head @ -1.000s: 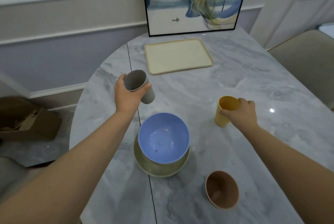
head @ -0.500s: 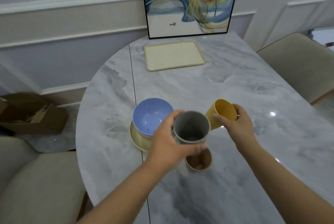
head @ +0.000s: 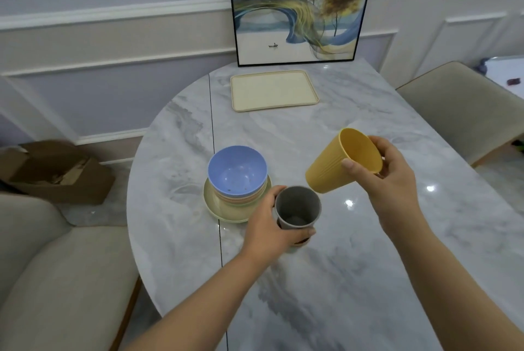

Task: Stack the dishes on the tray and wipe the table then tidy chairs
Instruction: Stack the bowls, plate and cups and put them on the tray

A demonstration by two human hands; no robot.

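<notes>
2 cups held: left hand (head: 272,226) wraps grey cup (head: 297,210), right hand (head: 388,180) pinches tilted yellow cup (head: 340,163). Risk: misaligned nesting, cup slips onto table (head: 340,279).

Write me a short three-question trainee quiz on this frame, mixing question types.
1. True or false: the tray already holds dishes.
2. Which hand holds the yellow cup? A) left hand B) right hand C) neither
3. Fill in: the blue bowl tops a stack sitting on a pale ____.

Key:
1. False; it is bare.
2. B; the right hand holds it tilted above the table, while the left hand has its grip on the grey cup.
3. Plate.
</notes>
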